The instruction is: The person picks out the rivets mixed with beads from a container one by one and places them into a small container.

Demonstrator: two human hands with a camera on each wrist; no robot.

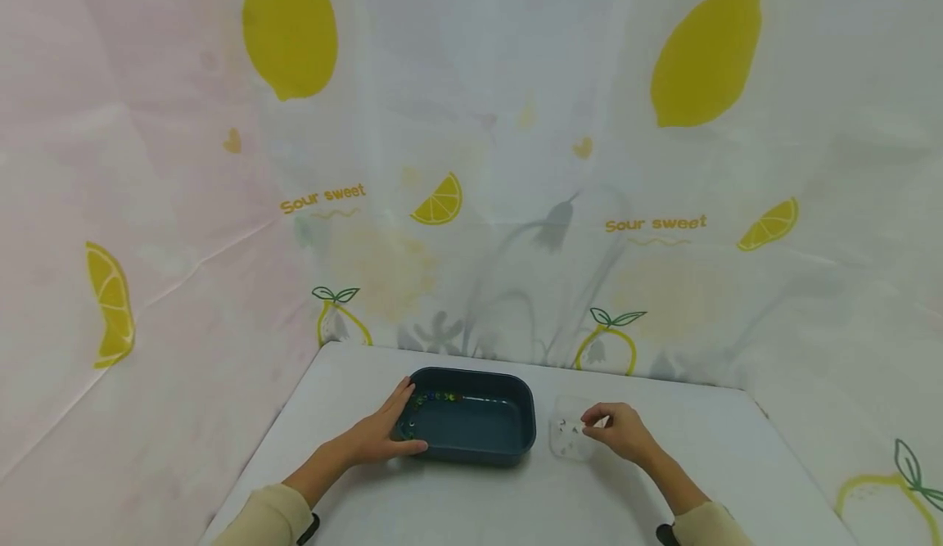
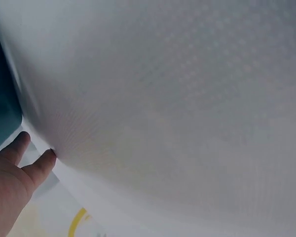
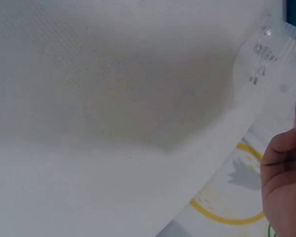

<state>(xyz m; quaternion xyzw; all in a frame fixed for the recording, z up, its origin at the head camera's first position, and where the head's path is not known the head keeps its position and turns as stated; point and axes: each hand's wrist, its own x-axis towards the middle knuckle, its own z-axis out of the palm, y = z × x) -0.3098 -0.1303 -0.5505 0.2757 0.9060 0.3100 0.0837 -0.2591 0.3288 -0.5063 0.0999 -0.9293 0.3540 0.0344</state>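
A dark blue-green rectangular basin [image 1: 471,453] stands on the white table, with several coloured glass marbles [image 1: 442,397] along its back and left inner sides. My left hand [image 1: 377,435] rests against the basin's left end, fingers straight along the side and thumb at the front. To the right of the basin lies a clear plastic box [image 1: 566,448] with several small shiny pieces [image 3: 264,57] in it; their kind is too small to tell. With thumb and forefinger, my right hand [image 1: 622,433] pinches the box's right edge; the fingertips are partly cut off in the right wrist view.
The white table [image 1: 471,513] runs back to a hanging cloth [image 1: 471,284] printed with lemons. A dark band [image 1: 309,528] circles the left wrist, and another dark band [image 1: 666,534] the right.
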